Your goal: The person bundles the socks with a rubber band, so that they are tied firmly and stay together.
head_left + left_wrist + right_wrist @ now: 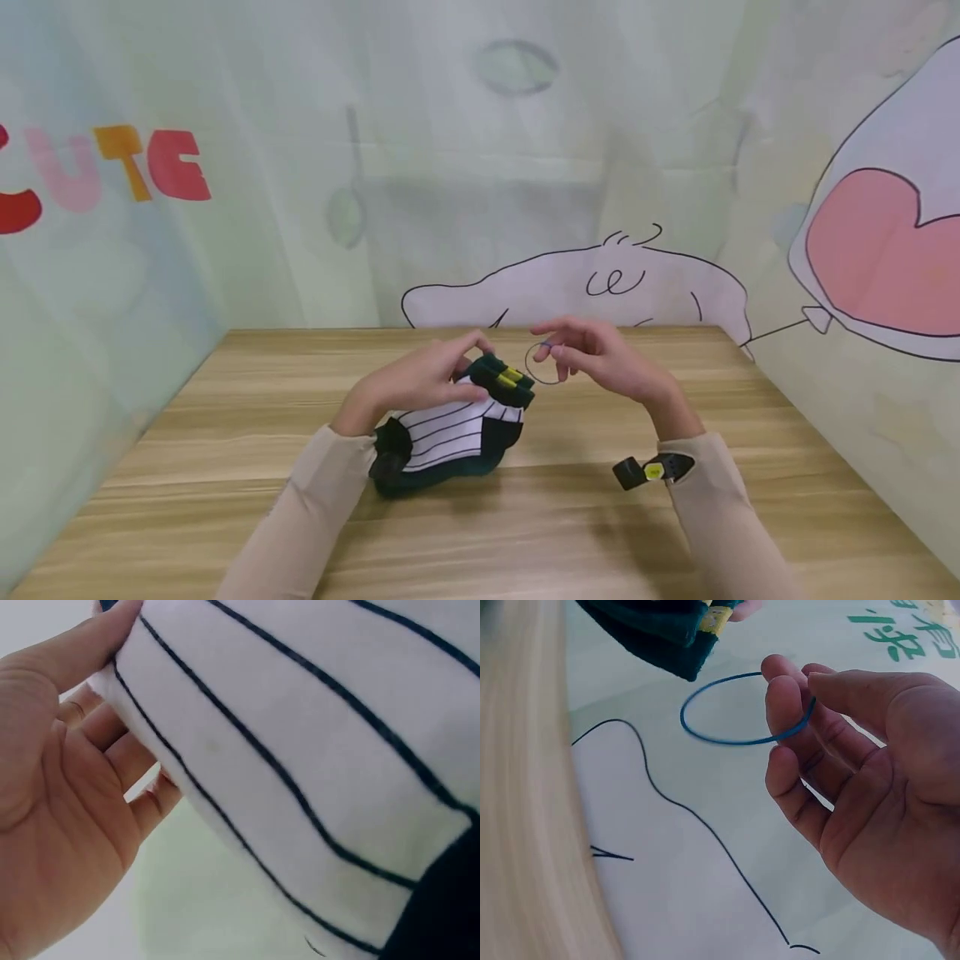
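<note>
Near the middle of the table my left hand (431, 379) pinches white socks (450, 429) with thin dark stripes, dark green cuffs and black and green ends. The thumb lies on the near side of the fabric, and the fingers go behind it. Yellow marks show on the cuffs. To the right, my right hand (600, 362) holds a thin blue elastic band (727, 742) between thumb and fingers. This band hangs as a loose round loop, apart from the sock cuffs. In the left wrist view the striped fabric (247, 742) fills most of the picture.
A wood-grain table (570, 533) lies under both hands. Behind it and at both sides hang pale green printed curtains (285, 167) with cartoon drawings and letters. A black strap with a small device (652, 471) sits on the right wrist.
</note>
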Action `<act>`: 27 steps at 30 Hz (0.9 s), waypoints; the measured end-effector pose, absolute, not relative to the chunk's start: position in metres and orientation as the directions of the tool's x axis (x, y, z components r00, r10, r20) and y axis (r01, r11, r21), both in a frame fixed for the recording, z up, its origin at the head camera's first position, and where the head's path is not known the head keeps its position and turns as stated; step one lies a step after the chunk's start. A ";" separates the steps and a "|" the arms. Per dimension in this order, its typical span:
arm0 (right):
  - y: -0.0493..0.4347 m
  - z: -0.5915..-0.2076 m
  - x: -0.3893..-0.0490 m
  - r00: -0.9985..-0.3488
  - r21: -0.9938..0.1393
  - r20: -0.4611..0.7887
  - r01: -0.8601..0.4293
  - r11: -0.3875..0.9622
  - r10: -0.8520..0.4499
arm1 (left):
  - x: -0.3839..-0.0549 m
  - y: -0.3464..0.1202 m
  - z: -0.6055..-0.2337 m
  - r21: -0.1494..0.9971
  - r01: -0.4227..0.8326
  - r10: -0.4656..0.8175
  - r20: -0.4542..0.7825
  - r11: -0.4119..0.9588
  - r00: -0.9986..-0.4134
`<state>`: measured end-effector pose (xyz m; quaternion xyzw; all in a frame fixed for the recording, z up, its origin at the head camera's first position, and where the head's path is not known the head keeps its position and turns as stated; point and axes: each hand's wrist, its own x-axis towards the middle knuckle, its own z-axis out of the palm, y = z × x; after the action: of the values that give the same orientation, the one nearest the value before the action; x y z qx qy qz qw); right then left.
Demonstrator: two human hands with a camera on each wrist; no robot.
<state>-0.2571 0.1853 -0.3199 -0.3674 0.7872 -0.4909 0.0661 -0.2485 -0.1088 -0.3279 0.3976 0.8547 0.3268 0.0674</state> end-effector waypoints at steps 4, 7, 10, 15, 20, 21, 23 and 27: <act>0.182 -0.315 -0.258 -0.718 -0.833 0.282 -0.512 0.209 -0.637 | -0.249 -0.108 -0.323 0.615 0.637 0.709 0.172 0.465 -0.684; 0.180 -0.314 -0.258 -0.708 -0.835 0.300 -0.519 0.182 -0.639 | -0.247 -0.107 -0.319 0.614 0.628 0.691 0.178 0.478 -0.700; 0.178 -0.313 -0.257 -0.702 -0.831 0.320 -0.530 0.167 -0.637 | -0.245 -0.108 -0.316 0.612 0.623 0.682 0.179 0.487 -0.709; 0.178 -0.311 -0.255 -0.682 -0.806 0.367 -0.572 0.149 -0.632 | -0.241 -0.107 -0.311 0.651 0.607 0.670 0.198 0.456 -0.716; 0.178 -0.308 -0.255 -0.674 -0.789 0.386 -0.594 0.153 -0.630 | -0.240 -0.107 -0.310 0.680 0.608 0.661 0.237 0.409 -0.711; 0.178 -0.308 -0.255 -0.678 -0.790 0.382 -0.592 0.158 -0.628 | -0.240 -0.107 -0.310 0.683 0.611 0.662 0.245 0.401 -0.708; 0.178 -0.308 -0.254 -0.683 -0.790 0.377 -0.590 0.167 -0.626 | -0.241 -0.106 -0.311 0.682 0.620 0.661 0.262 0.388 -0.703; 0.180 -0.309 -0.252 -0.690 -0.794 0.378 -0.584 0.167 -0.618 | -0.241 -0.104 -0.312 0.684 0.622 0.654 0.276 0.381 -0.705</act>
<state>-0.2522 0.1797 -0.3093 -0.3936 0.7636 -0.5116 0.0163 -0.2406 -0.1045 -0.3117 0.3838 0.8308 0.4026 0.0201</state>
